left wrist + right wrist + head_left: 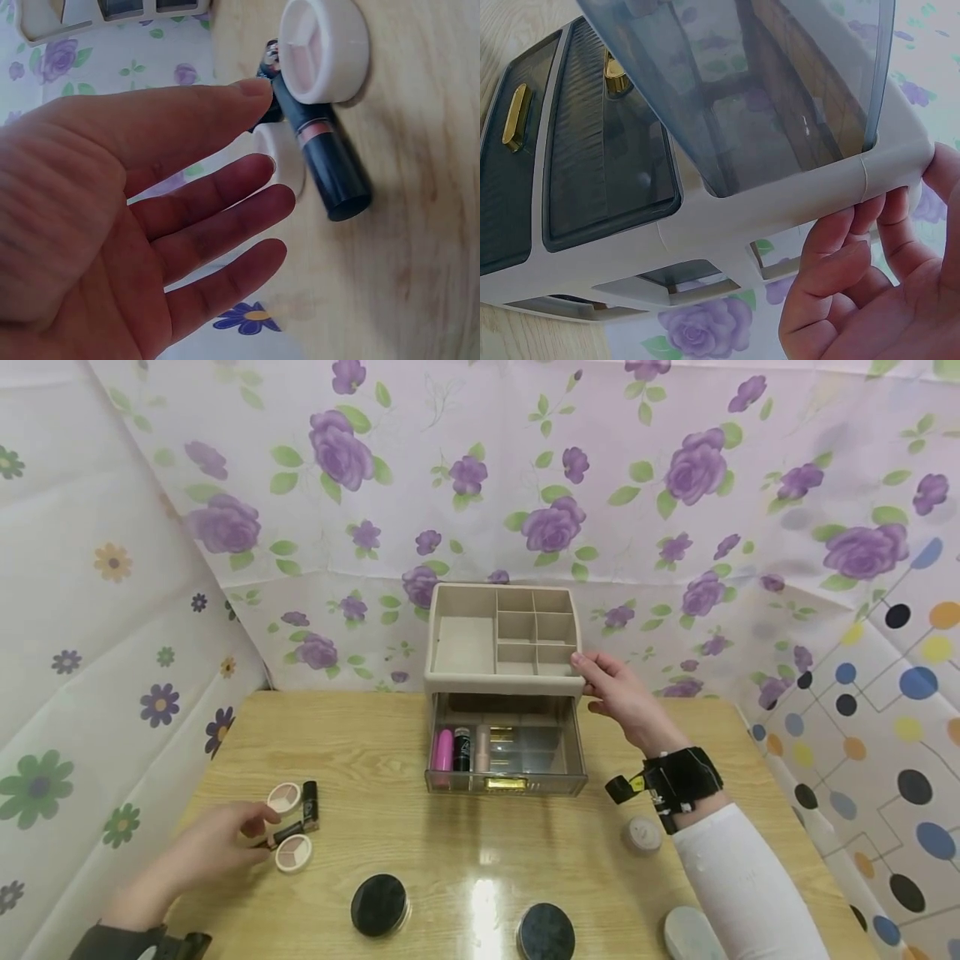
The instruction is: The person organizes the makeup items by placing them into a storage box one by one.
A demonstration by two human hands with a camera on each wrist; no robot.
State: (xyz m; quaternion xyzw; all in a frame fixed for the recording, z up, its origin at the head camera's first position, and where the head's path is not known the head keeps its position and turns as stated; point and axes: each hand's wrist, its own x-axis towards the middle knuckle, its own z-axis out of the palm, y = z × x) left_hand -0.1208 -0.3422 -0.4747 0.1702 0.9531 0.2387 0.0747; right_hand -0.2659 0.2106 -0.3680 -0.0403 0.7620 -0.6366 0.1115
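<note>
A cream makeup organizer [504, 685] stands at the back of the table, its clear top drawer [555, 752] pulled out. Inside lie a pink tube [444, 750], a black tube [462, 749] and a beige tube [482, 748]. My right hand [618, 693] grips the organizer's upper right corner, thumb on the rim, fingers curled against the side [862, 277]. At the left, my left hand [217, 843] reaches over a dark lipstick [326, 157], fingers spread, thumb close to it. Two white round compacts [284, 797] and another black tube [311, 806] lie beside it.
Two black-lidded round jars [378, 905] stand near the table's front. On the right are a small pale jar [643, 834] and a white round case [692, 933], partly behind the right sleeve. Floral cloth [465, 527] hangs behind the table.
</note>
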